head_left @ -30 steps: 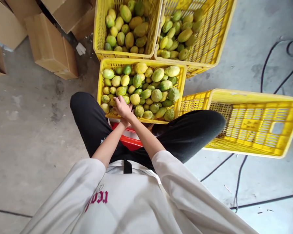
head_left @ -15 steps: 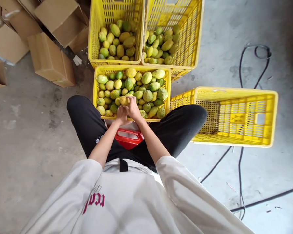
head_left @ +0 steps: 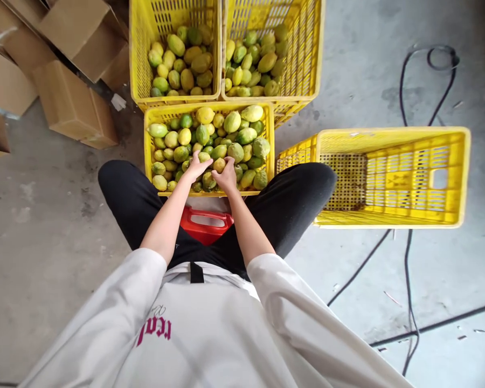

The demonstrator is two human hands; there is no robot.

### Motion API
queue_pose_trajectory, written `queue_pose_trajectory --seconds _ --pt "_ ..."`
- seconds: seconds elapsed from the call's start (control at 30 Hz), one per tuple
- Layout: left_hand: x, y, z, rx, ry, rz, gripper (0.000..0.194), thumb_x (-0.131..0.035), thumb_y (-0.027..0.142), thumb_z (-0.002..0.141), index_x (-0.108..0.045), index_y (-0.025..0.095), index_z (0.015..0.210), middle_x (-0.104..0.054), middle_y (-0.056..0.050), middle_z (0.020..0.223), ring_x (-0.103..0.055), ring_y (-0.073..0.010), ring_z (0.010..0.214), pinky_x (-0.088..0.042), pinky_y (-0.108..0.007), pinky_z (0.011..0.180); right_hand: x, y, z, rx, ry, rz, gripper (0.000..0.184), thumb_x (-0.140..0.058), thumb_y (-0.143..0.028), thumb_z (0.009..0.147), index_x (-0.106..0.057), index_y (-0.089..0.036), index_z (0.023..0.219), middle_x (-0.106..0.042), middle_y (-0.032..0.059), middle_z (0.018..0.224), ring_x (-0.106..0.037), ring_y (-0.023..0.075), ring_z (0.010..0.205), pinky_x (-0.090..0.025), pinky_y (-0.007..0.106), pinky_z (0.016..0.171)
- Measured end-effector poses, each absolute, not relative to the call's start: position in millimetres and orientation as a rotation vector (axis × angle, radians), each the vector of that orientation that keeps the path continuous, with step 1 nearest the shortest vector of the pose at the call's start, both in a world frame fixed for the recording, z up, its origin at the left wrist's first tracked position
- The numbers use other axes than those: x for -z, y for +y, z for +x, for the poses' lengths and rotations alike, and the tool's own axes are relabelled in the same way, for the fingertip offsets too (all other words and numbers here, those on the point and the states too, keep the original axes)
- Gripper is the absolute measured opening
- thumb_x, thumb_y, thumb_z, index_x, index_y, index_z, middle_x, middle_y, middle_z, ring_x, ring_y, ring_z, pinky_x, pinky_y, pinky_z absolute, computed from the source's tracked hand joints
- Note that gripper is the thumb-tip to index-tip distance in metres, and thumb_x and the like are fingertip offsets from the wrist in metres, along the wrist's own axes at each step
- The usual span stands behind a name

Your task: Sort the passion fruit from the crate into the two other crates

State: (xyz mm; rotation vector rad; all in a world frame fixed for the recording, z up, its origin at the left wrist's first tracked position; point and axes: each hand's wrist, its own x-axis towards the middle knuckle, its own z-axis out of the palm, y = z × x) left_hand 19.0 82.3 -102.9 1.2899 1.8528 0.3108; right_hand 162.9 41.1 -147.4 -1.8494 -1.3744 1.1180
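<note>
Directly before me stands a yellow plastic crate (head_left: 270, 145) full of green and yellow lemons (head_left: 231, 122). Both hands are inside its near half, slightly apart. My left hand (head_left: 195, 168) has thumb and fingers around a yellow-green lemon (head_left: 204, 157) at the top of the pile. Just to the right, my right hand (head_left: 227, 178) grips a yellowish lemon (head_left: 219, 165) between thumb and fingers. More lemons surround both hands, and the fingertips are partly hidden among them.
Behind are two more yellow crates (head_left: 176, 99) (head_left: 315, 64), partly filled with lemons. An empty yellow crate (head_left: 392, 137) lies on its side at right. Cardboard boxes (head_left: 68, 108) crowd the upper left. A black cable (head_left: 408, 269) crosses the floor. Something red (head_left: 206, 231) shows between my legs.
My hands were together on one yellow lemon near the crate's front edge; that lemon is out of them. They have parted and reached into the pile, each at a separate lemon.
</note>
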Motion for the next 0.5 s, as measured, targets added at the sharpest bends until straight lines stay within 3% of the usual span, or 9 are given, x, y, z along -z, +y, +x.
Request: queue_pose_trajectory --seconds 0.13,0.23,0.37,0.43,0.5 --pt "89.3 83.1 19.5 -0.261 1.906 1.203 0.060 -0.088 0.030 0.089 -0.064 0.017 0.142 -0.064 -0.019 0.148 -0.065 -0.0304 0.140 -0.049 -0.036 0.119 151.1 47.8 159.7 -1.121 -1.320 -1.825 0.061 -0.073 -0.024 0.076 -0.049 -0.021 0.133 -0.056 0.0156 0.139 -0.058 0.0327 0.132 -0.049 0.054 0.119" --pt "81.5 70.4 16.5 -0.342 1.860 1.243 0.044 -0.088 0.030 0.088 -0.069 0.019 0.126 -0.065 -0.016 0.142 -0.064 -0.0303 0.140 -0.048 -0.035 0.120 146.5 50.8 159.7 -1.171 -1.191 -1.853 0.051 -0.077 -0.027 0.074 -0.057 -0.020 0.121 -0.060 0.0133 0.129 -0.061 0.0307 0.124 -0.050 0.050 0.118" --pt "69.8 46.8 12.4 -0.556 1.811 1.025 0.031 -0.078 0.034 0.097 -0.063 0.025 0.122 -0.070 -0.010 0.133 -0.073 -0.0260 0.123 -0.061 -0.039 0.106 129.4 50.9 160.5 -1.280 -0.965 -1.666 0.042 -0.076 -0.035 0.077 -0.059 -0.023 0.114 -0.066 0.0039 0.109 -0.065 0.0243 0.105 -0.059 0.042 0.101" --pt "58.7 35.4 8.1 -0.652 1.753 0.786 0.030 -0.072 0.038 0.103 -0.057 0.025 0.126 -0.073 -0.008 0.126 -0.078 -0.0230 0.107 -0.065 -0.038 0.094 114.1 52.0 158.6 -1.335 -0.911 -1.527 0.043 -0.080 -0.038 0.076 -0.059 -0.025 0.110 -0.067 0.0010 0.103 -0.065 0.0212 0.097 -0.062 0.037 0.091" --pt "43.5 25.1 0.8 -0.780 1.703 0.587 0.030 -0.068 0.037 0.106 -0.053 0.024 0.129 -0.075 -0.007 0.122 -0.078 -0.0204 0.101 -0.066 -0.038 0.094 93.7 53.5 154.2 -1.389 -0.919 -1.397 0.047 -0.087 -0.041 0.073 -0.060 -0.025 0.107 -0.068 0.0002 0.101 -0.067 0.0196 0.092 -0.063 0.036 0.085"
